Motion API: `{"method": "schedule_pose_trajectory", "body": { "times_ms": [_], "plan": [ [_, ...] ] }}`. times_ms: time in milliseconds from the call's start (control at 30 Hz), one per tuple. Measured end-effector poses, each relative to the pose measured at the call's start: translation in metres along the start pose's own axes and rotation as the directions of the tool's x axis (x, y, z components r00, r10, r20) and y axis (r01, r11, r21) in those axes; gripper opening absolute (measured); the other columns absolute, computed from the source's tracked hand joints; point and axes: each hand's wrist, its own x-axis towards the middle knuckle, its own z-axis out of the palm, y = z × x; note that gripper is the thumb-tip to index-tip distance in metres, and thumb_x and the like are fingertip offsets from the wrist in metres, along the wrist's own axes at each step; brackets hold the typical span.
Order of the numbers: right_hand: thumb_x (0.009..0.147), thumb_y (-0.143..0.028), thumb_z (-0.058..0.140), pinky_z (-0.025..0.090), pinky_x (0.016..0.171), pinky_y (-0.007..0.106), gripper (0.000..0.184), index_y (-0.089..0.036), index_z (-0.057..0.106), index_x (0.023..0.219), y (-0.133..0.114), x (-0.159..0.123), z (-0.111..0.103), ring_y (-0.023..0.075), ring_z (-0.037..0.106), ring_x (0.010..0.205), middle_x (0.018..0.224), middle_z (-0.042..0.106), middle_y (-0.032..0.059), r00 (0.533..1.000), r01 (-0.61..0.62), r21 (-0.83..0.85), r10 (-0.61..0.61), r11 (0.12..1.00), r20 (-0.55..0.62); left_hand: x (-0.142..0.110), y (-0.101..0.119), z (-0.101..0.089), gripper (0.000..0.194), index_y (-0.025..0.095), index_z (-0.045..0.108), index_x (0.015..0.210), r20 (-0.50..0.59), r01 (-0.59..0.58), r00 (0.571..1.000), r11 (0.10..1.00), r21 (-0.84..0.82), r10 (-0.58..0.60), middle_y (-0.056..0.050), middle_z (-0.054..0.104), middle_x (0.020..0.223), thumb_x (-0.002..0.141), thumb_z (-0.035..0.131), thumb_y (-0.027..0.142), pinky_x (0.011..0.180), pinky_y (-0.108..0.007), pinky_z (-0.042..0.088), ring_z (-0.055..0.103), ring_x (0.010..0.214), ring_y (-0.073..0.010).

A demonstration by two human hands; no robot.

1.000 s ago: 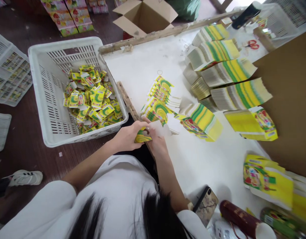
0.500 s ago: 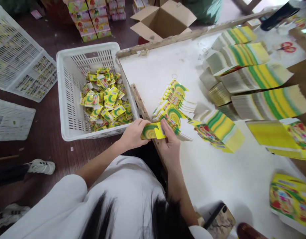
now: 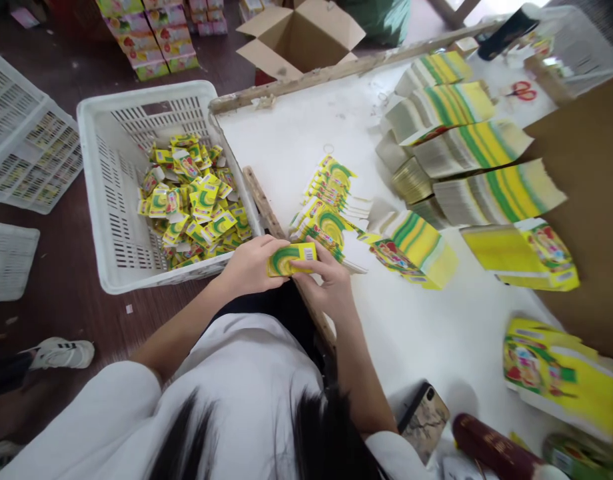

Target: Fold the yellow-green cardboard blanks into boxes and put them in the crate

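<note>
Between my two hands is a small yellow-green box (image 3: 286,259), with a barcode on the end nearer my right hand. My left hand (image 3: 249,267) is wrapped round its left end. My right hand (image 3: 329,280) pinches the right end, thumb and fingers on the card. Just beyond my hands, on the white table (image 3: 281,130), lies a fanned row of flat yellow box blanks (image 3: 326,223). To my left a white plastic crate (image 3: 99,193) holds a heap of small yellow-green boxes (image 3: 201,200).
Long stacks of printed card (image 3: 476,147) stand on the table's right side, near red scissors (image 3: 522,91). A phone (image 3: 424,420) and a dark red bottle (image 3: 491,447) lie close on the right. An open carton (image 3: 306,40) stands beyond the table edge. A person's shoe (image 3: 64,353) shows at left.
The flap at the box's right end, raised before, is now folded down, and the barcode end shows. My right fingers have shifted along that end. The whole view has swung slightly right.
</note>
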Motion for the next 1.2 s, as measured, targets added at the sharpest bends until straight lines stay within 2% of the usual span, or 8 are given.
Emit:
{"method": "schedule_pose_trajectory", "body": {
  "times_ms": [233, 367, 467, 700, 833, 1033, 1100, 1200],
  "plan": [
    [0.089, -0.029, 0.068, 0.044, 0.114, 0.045, 0.045, -0.030, 0.063, 0.134, 0.001, 0.004, -0.002, 0.0276, 0.050, 0.140, 0.148, 0.055, 0.0090, 0.999, -0.019, 0.003, 0.019, 1.000, -0.050, -0.011, -0.020, -0.019, 0.051, 0.024, 0.058, 0.125, 0.003, 0.092, 0.996, 0.994, 0.064, -0.092, -0.007, 0.068, 0.118, 0.078, 0.073, 0.036, 0.097, -0.039, 0.052, 0.065, 0.109, -0.0258],
    [0.090, -0.035, 0.066, 0.050, 0.103, 0.048, 0.048, -0.025, 0.059, 0.136, 0.025, 0.009, -0.031, 0.0286, 0.061, 0.119, 0.129, 0.066, 0.0120, 0.932, -0.156, -0.197, 0.079, 0.968, -0.353, -0.024, -0.057, -0.043, 0.076, 0.019, 0.047, 0.140, -0.240, 0.315, 0.937, 0.908, 0.278, -0.252, -0.018, 0.058, 0.137, 0.075, 0.078, 0.042, 0.108, -0.058, 0.041, 0.052, 0.129, -0.0400],
    [0.088, -0.030, 0.064, 0.050, 0.099, 0.051, 0.037, -0.020, 0.065, 0.124, 0.047, 0.013, -0.034, 0.0297, 0.062, 0.107, 0.112, 0.070, 0.0125, 0.915, -0.279, -0.368, 0.129, 0.887, -0.382, -0.028, -0.068, -0.043, 0.091, 0.011, 0.039, 0.146, -0.345, 0.402, 0.887, 0.881, 0.250, -0.306, -0.024, 0.049, 0.146, 0.073, 0.080, 0.046, 0.113, -0.060, 0.035, 0.044, 0.138, -0.0431],
    [0.081, -0.022, 0.065, 0.050, 0.094, 0.047, 0.037, -0.019, 0.058, 0.117, 0.054, 0.013, -0.023, 0.0266, 0.061, 0.095, 0.100, 0.065, 0.0088, 0.892, -0.297, -0.344, 0.129, 0.891, -0.434, -0.015, -0.026, 0.006, 0.049, 0.019, 0.061, 0.126, 0.020, 0.206, 0.978, 0.946, -0.249, -0.207, -0.012, 0.070, 0.122, 0.084, 0.070, 0.043, 0.104, -0.047, 0.049, 0.065, 0.115, -0.0275],
    [0.076, -0.025, 0.072, 0.052, 0.083, 0.040, 0.053, -0.022, 0.047, 0.123, 0.033, 0.008, -0.018, 0.0215, 0.060, 0.084, 0.090, 0.058, 0.0007, 0.859, -0.256, -0.147, 0.155, 0.956, -0.488, -0.004, -0.004, 0.036, 0.065, 0.021, 0.056, 0.132, 0.146, 0.259, 0.965, 0.718, -0.646, -0.218, -0.012, 0.070, 0.121, 0.076, 0.078, 0.045, 0.101, -0.045, 0.051, 0.067, 0.112, -0.0257],
    [0.080, -0.028, 0.076, 0.053, 0.070, 0.031, 0.059, -0.028, 0.042, 0.128, -0.006, -0.007, 0.024, 0.0165, 0.059, 0.076, 0.086, 0.057, -0.0026, 0.970, -0.113, 0.273, 0.166, 0.955, -0.178, 0.025, 0.029, 0.048, 0.055, 0.021, 0.064, 0.100, -0.002, 0.048, 0.924, 0.121, -0.992, -0.383, -0.006, 0.071, 0.092, 0.074, 0.068, 0.069, 0.086, -0.041, 0.055, 0.070, 0.096, -0.0255],
    [0.082, -0.032, 0.075, 0.054, 0.073, 0.032, 0.061, -0.029, 0.041, 0.132, -0.014, -0.010, 0.038, 0.0168, 0.060, 0.081, 0.089, 0.058, -0.0011, 0.983, -0.079, 0.404, 0.139, 0.911, -0.121, 0.033, 0.036, 0.041, 0.049, 0.021, 0.061, 0.087, -0.056, -0.044, 0.876, 0.036, -0.998, -0.479, -0.003, 0.064, 0.075, 0.076, 0.066, 0.069, 0.076, -0.037, 0.056, 0.069, 0.081, -0.0219],
    [0.081, -0.038, 0.077, 0.055, 0.083, 0.034, 0.062, -0.028, 0.046, 0.134, -0.019, -0.012, 0.051, 0.0178, 0.061, 0.090, 0.100, 0.061, 0.0025, 0.989, -0.100, 0.453, 0.140, 0.886, -0.055, 0.037, 0.036, 0.034, 0.043, 0.021, 0.056, 0.076, -0.190, -0.190, 0.810, 0.059, -0.980, -0.554, 0.002, 0.052, 0.064, 0.082, 0.065, 0.062, 0.065, -0.029, 0.052, 0.059, 0.062, -0.0135]
  ]
}}
